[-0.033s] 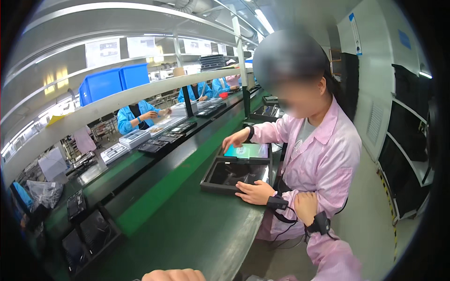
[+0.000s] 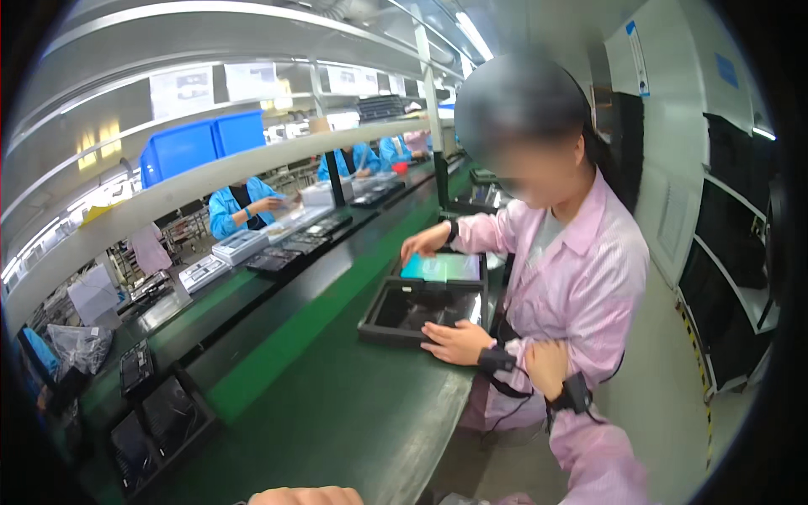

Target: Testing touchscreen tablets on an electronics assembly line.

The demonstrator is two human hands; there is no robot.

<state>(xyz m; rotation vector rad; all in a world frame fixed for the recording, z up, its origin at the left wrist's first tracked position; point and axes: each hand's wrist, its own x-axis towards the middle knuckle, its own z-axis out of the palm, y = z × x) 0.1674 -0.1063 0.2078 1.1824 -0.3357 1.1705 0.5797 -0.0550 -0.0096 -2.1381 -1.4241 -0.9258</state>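
Note:
My right hand (image 2: 549, 369) is raised at the co-worker's pink sleeve (image 2: 581, 328), close to the elbow. Its back faces me and the fingers are curled; whatever they may hold is hidden. A black band with a small box (image 2: 575, 394) circles that wrist. Only the knuckles of my left hand (image 2: 307, 496) show at the lower edge, bent as in a fist, by the green bench (image 2: 337, 421). The co-worker's one hand (image 2: 457, 342) rests on a black tray (image 2: 364, 330) holding a dark-screened tablet (image 2: 421, 310). Their other hand (image 2: 425, 241) touches a lit tablet (image 2: 446, 267).
Another black tray (image 2: 202, 408) with dark panels lies at the near left, beside a black device (image 2: 136, 368). White boxes (image 2: 242, 246) line the far side under a shelf with blue bins (image 2: 181, 151). Several people in blue work beyond. A dark rack (image 2: 724, 311) stands at right.
The view has shifted very slightly. The co-worker's far hand has moved a little over the lit tablet. My hands stay almost where they were.

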